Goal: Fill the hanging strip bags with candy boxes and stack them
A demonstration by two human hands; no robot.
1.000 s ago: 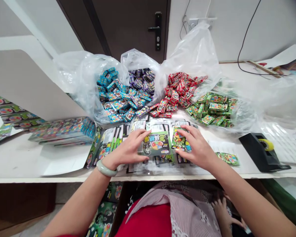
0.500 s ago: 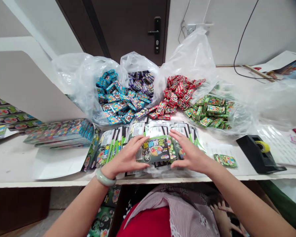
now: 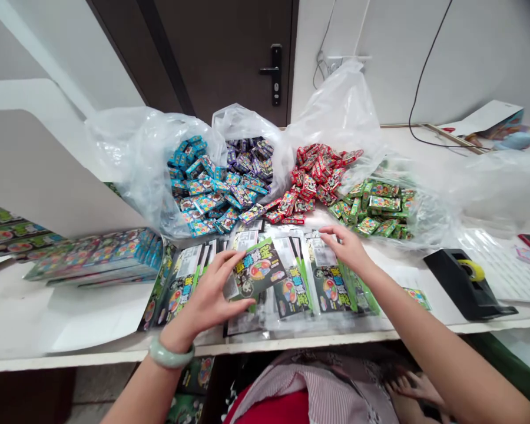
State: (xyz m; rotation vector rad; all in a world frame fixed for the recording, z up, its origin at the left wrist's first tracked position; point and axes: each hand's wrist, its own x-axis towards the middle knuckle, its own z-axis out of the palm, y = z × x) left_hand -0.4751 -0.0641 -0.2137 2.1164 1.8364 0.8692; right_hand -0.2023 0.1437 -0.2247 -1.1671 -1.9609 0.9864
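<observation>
Printed packets [image 3: 291, 282] lie side by side in a row along the front of the white worktop [image 3: 17, 318]. The left hand [image 3: 207, 294] holds 1 green-and-black packet [image 3: 259, 268] tilted above the middle of the row, its fingers [image 3: 229, 260] curled close over the packet's left edge and the thumb near its lower edge. A pale green bangle [image 3: 171, 356] circles that wrist. The right hand [image 3: 347, 247] holds nothing: its fingers [image 3: 331, 233] are spread wide, with the tips on the top ends of packets in the right part of the row.

Just behind the row, 4 clear plastic bags stand open side by side, filled with small boxes: blue [image 3: 198, 188], purple [image 3: 249, 162], red [image 3: 315, 176] and green [image 3: 371, 206]. Some red boxes spill toward the packets. Left of the row, stacked packets with blue edges [image 3: 95, 259] rest on a white sheet [image 3: 95, 312]. To the right lie 1 loose green packet [image 3: 417, 297] and a black tape dispenser [image 3: 463, 282] holding a yellow-cored roll. A dark door with a black handle [image 3: 274, 73] stands beyond the worktop. Below the worktop's front edge, another person's hand [image 3: 417, 388] shows beside striped cloth [image 3: 331, 394].
</observation>
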